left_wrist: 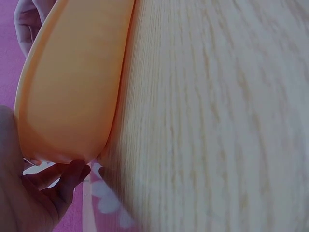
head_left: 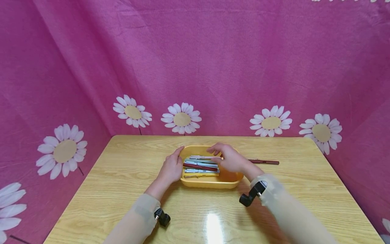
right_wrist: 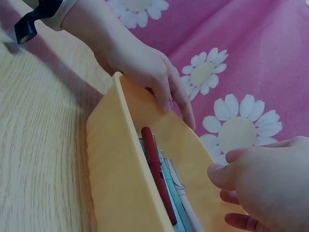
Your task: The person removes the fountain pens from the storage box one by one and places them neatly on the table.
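Observation:
A yellow-orange plastic tray (head_left: 210, 185) stands on the table. My left hand (head_left: 171, 168) holds its left end; in the right wrist view that hand (right_wrist: 140, 65) has fingers over the rim. Inside, on the left side, several pens lie side by side: a yellow pen (head_left: 201, 175), a dark red pen (head_left: 199, 166), a teal pen (right_wrist: 176, 193) and a pale pink pen (head_left: 201, 157) among them. Above the tray's right half hovers my right hand (head_left: 230, 158), fingers loosely bent and apart. Nothing shows between its fingers (right_wrist: 236, 196) in the right wrist view.
Another dark red pen (head_left: 265, 162) is beyond the right hand, right of the tray, partly hidden by the wrist. The wooden table (head_left: 128, 179) extends around the tray. A pink curtain (head_left: 198, 67) with daisies hangs along the back and sides.

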A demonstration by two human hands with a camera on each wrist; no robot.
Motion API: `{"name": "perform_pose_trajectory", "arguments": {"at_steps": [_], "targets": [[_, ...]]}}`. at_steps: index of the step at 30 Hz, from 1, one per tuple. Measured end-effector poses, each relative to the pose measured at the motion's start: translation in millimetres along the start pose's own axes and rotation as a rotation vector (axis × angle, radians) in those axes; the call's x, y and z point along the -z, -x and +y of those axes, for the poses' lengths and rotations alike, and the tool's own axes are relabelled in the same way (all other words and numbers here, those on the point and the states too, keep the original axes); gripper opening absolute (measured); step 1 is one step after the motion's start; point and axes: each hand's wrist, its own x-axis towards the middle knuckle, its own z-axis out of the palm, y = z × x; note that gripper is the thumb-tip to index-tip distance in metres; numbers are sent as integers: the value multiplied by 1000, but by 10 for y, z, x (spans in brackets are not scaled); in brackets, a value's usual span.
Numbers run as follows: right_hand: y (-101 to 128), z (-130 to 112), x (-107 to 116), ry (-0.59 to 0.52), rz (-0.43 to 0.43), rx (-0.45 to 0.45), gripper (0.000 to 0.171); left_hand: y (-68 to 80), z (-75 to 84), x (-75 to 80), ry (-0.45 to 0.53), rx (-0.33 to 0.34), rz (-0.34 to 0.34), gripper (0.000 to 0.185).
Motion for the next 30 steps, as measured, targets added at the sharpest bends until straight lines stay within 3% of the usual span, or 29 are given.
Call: {"name": "perform_pose_trajectory", "arguments": {"at_steps": [25,30], "targets": [[-223,44,-336,78,-106,-42,28,2,26,18,22,15,-4,50],[-251,53,-416,81,-107,-15,26,0,2,2,16,13,-1,50]]}}
